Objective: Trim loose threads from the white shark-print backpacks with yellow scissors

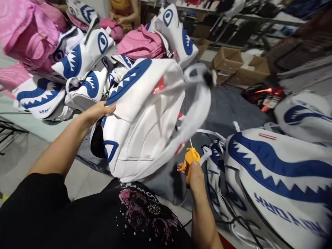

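Note:
A white backpack point(150, 117) with a blue shark-mouth patch hangs tilted in front of me, its back side facing up. My left hand point(100, 111) is closed on its upper left edge, thumb on top. A blurred white strap point(199, 107) swings out at the bag's right. Below that strap, my right hand point(194, 174) is closed around an orange air gun point(192, 157), whose thin metal nozzle points up beside the bag.
White and blue bags point(75, 64) and pink bags point(142, 43) are piled at the back left. More shark bags point(280, 169) lie at the right. Cardboard boxes point(228, 58) stand behind the grey cloth surface point(233, 103). Another person point(124, 14) is at the back.

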Available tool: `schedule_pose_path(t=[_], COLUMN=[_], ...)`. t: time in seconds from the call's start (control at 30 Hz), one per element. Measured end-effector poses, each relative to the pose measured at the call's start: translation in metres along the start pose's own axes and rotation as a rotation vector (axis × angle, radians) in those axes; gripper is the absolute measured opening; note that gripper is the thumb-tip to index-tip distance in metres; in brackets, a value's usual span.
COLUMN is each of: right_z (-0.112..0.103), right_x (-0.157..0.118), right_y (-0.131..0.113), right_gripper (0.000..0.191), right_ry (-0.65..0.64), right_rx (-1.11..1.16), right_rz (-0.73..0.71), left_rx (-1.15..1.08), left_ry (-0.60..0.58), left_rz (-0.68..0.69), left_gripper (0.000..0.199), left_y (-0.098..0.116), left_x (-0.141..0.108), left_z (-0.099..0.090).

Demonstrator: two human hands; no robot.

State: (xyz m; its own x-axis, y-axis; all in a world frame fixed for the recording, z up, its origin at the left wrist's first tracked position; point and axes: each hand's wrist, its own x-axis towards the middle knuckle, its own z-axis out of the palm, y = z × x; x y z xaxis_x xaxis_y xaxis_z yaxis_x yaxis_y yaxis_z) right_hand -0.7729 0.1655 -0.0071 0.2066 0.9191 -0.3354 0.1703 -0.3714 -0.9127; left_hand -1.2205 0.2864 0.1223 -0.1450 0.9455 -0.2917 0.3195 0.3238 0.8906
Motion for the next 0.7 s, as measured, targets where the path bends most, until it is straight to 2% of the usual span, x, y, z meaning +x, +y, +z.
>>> schedule_pose_path(t=[0.03, 0.1, 0.17, 0.2, 0.27, 0.33, 0.4, 0.47, 0.53, 0.6, 0.63, 0.7], right_z=[-0.005, -0.013, -0.016, -0.015, -0.008, -0.003, -0.005, -0.015, -0.026, -0.033, -0.033, -0.030], right_x=[-0.004, -0.011, -0.016, -0.019, -0.024, -0.029, -0.029, -0.021, -0.002, 0.026, 0.042, 0.078], right_y=[-0.001, 0.002, 0.011, 0.018, 0.031, 0.040, 0.042, 0.034, 0.017, -0.005, -0.018, -0.045], right_gripper=[0.077, 0.077, 0.073, 0.071, 0.065, 0.059, 0.055, 0.056, 0.059, 0.059, 0.058, 0.056], right_ry=[0.019, 0.041, -0.006, -0.069, -0.239, -0.379, -0.392, -0.317, -0.247, -0.215, -0.190, -0.138], right_rx=[0.004, -0.025, -0.092, -0.148, -0.283, -0.384, -0.394, -0.349, -0.346, -0.432, -0.507, -0.678], right_rz=[0.007, 0.033, 0.117, 0.182, 0.270, 0.263, 0.171, 0.093, 0.010, -0.066, -0.103, -0.152], left_rx=[0.022, 0.159, 0.299, 0.340, 0.370, 0.425, 0.598, 0.793, 0.897, 0.871, 0.801, 0.493], left_ry=[-0.025, -0.004, 0.057, 0.069, 0.038, -0.029, -0.106, -0.133, -0.093, -0.022, 0.018, 0.068], left_rz=[-0.069, -0.139, -0.085, -0.037, 0.021, 0.017, 0.027, 0.021, 0.003, -0.018, -0.039, -0.112], left_gripper=[0.047, 0.045, 0.047, 0.050, 0.058, 0.086, 0.111, 0.115, 0.105, 0.093, 0.088, 0.078], left_y=[-0.006, -0.021, -0.036, -0.043, -0.059, -0.079, -0.102, -0.123, -0.138, -0.145, -0.147, -0.147], left_x=[0.016, 0.043, 0.053, 0.050, 0.030, -0.003, -0.035, -0.058, -0.066, -0.064, -0.062, -0.059], left_z=[0.004, 0.025, 0.058, 0.079, 0.127, 0.178, 0.222, 0.252, 0.264, 0.260, 0.254, 0.239])
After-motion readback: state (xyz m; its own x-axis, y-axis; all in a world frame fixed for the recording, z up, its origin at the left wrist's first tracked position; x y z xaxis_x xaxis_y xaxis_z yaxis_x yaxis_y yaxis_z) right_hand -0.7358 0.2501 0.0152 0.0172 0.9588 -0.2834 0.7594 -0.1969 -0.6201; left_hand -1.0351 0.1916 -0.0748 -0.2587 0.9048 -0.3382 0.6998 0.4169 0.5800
